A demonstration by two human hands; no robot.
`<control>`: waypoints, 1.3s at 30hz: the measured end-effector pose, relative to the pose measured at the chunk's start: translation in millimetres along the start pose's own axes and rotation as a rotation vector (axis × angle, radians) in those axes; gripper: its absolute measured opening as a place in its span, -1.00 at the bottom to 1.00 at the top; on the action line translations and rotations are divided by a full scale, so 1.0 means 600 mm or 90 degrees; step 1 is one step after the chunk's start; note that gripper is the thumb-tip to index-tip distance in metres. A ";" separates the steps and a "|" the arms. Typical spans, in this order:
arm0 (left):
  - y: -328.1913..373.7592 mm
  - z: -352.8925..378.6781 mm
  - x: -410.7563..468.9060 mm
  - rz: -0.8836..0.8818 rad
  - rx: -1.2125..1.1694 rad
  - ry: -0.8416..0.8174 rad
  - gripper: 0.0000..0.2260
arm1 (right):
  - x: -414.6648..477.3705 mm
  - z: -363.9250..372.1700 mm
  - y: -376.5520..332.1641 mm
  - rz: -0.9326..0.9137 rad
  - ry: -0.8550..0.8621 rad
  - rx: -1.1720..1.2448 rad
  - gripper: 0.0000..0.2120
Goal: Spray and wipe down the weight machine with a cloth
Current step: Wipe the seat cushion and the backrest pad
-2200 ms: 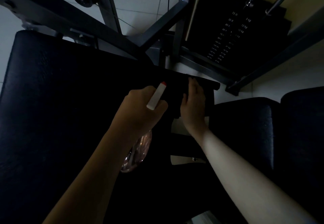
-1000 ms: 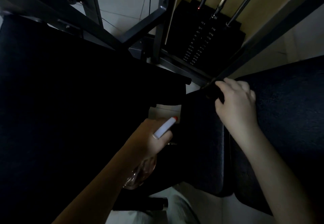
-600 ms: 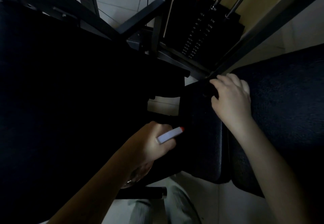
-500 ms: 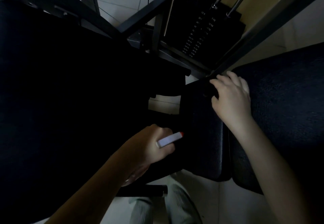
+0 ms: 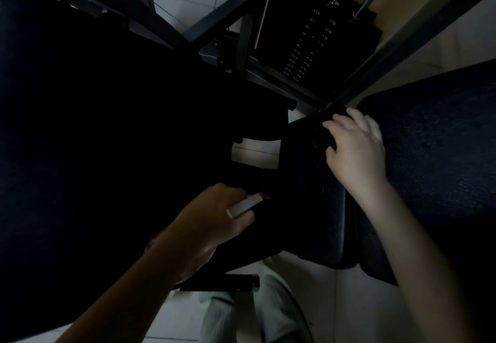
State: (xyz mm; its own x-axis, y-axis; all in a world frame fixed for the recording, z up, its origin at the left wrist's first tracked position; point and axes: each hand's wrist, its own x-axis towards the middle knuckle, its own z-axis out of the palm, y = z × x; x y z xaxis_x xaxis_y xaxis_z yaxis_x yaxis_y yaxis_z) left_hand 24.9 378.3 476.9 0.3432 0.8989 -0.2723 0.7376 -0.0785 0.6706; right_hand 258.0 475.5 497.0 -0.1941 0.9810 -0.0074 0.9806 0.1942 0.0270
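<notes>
My left hand (image 5: 212, 222) grips a clear spray bottle; its white nozzle (image 5: 243, 206) with a red tip points right, at the narrow black pad (image 5: 308, 208) in the middle. The bottle's body is mostly hidden under my hand. My right hand (image 5: 354, 149) rests on the top end of that narrow pad, with fingers curled over a dark cloth (image 5: 322, 139) that is hard to make out in the dim light. A large black pad (image 5: 94, 128) fills the left side, and another black pad (image 5: 434, 141) lies to the right.
The weight stack (image 5: 316, 37) with its numbered plates and steel guide rods stands at the top centre. Grey frame beams (image 5: 402, 47) cross diagonally above the pads. A black bar (image 5: 228, 286) sticks out below my left hand. Pale tiled floor (image 5: 255, 152) and my legs show between the pads.
My left hand has lowered the bottle and turned its nozzle toward the narrow pad. My right hand moved from the middle bar to the pad's top end and has stayed there.
</notes>
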 end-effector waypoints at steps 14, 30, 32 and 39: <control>-0.023 -0.003 0.009 -0.023 -0.077 0.034 -0.48 | 0.085 0.059 -0.029 -0.062 -0.075 -0.153 -0.63; -0.020 -0.006 0.005 -0.043 -0.089 0.048 -0.59 | 0.088 0.056 -0.039 -0.026 -0.096 -0.248 -0.53; -0.019 -0.004 0.008 -0.048 -0.085 0.047 -0.60 | 0.065 0.070 -0.048 -0.063 -0.106 -0.238 -0.56; -0.022 -0.006 0.006 -0.043 -0.114 0.059 -0.51 | -0.062 0.050 -0.029 -0.114 -0.111 -0.065 -0.60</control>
State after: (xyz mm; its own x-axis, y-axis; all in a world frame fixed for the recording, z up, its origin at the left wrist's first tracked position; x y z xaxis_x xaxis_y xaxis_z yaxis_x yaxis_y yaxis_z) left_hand 14.5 384.0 469.4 0.2358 0.9358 -0.2620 0.6396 0.0535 0.7669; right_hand 249.2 435.5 467.1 -0.3476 0.9176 -0.1930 0.9214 0.3724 0.1111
